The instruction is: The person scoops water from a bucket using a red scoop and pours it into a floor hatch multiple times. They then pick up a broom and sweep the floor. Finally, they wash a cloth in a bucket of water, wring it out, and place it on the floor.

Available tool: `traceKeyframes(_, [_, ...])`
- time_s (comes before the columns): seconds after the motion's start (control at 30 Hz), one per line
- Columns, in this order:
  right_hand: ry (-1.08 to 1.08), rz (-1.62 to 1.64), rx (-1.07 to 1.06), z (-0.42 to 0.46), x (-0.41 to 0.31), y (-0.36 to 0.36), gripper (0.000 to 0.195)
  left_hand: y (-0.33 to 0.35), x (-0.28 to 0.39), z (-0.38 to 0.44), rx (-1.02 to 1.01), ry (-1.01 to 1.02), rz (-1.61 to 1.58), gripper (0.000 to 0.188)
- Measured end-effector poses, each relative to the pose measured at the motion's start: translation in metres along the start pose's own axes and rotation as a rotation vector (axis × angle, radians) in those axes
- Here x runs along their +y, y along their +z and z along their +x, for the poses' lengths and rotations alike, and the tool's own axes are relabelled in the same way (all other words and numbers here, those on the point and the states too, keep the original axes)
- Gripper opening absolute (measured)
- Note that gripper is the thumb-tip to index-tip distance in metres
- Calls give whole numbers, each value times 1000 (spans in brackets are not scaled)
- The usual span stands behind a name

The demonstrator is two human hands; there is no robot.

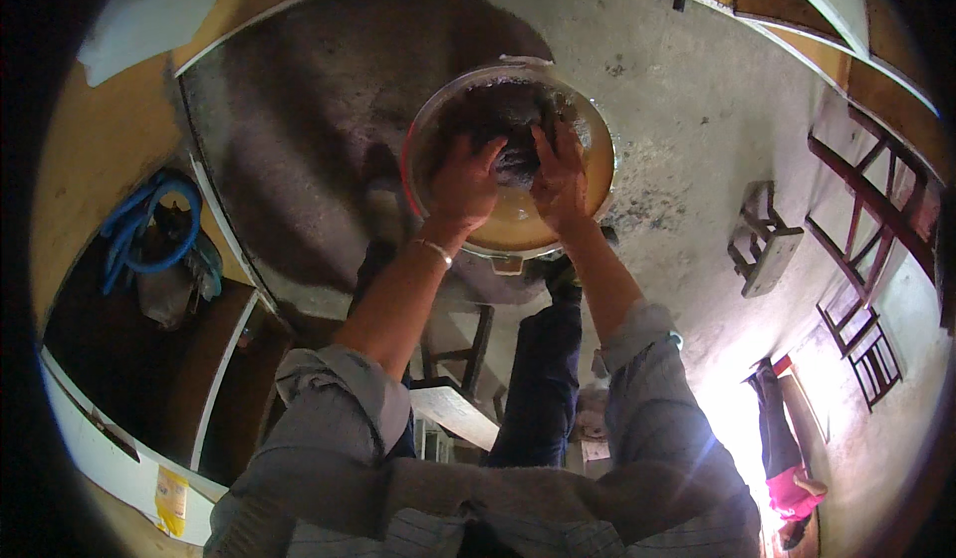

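Observation:
A round basin [508, 243] with a pale rim stands on the floor before me, holding cloudy brown water [502, 222]. In its far half lies a dark wet mass [515, 156], possibly cloth; shadow hides its outline. My left hand [464, 188] reaches into the basin at the mass's left side, thumb toward the middle, its other fingertips lost in the dark. Opposite it, my right hand [559, 177] rests against the right side of the mass with the fingers somewhat spread. Whether either hand grips the mass cannot be seen.
A small wooden stool [765, 255] stands on the concrete floor to the right, with dark wooden chair frames [859, 207] beyond. A coiled blue hose [160, 222] is at the left. Another person [788, 453] is by a bright doorway at lower right. A seat [455, 412] is beneath me.

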State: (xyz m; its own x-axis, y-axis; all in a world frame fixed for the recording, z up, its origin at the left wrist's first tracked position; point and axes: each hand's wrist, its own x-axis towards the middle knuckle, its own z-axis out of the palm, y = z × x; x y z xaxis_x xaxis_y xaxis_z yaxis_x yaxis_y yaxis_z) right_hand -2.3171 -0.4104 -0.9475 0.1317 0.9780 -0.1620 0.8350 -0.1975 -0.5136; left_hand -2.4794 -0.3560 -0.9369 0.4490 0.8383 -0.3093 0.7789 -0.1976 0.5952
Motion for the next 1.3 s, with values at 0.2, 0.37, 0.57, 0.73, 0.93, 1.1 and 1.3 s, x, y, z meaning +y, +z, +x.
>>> traceKeyframes(0.2, [335, 25, -227, 2, 26, 52, 50, 33, -17, 21, -80, -52, 106, 54])
traceKeyframes(0.37, [396, 127, -83, -10, 23, 75, 40, 43, -20, 26, 165, -278, -253, 62])
traceKeyframes(0.57, [589, 835, -30, -13, -39, 27, 23, 24, -45, 29, -49, -799, -1572, 64])
traceKeyframes(0.73, [1, 765, -22, -21, -65, -10, 13, -34, 7, 26, -273, -731, -1784, 52])
traceKeyframes(0.93, [-265, 723, 71, -1, -89, -23, 11, -18, -19, 4, -310, -395, -1912, 39])
traceKeyframes(1.1, [-208, 675, 200, 14, -93, -20, 18, -4, -15, 7, -194, -596, -1909, 39])
traceKeyframes(1.3, [-11, 662, 239, 35, -83, -20, 20, -14, -1, 17, -61, -947, -1750, 38])
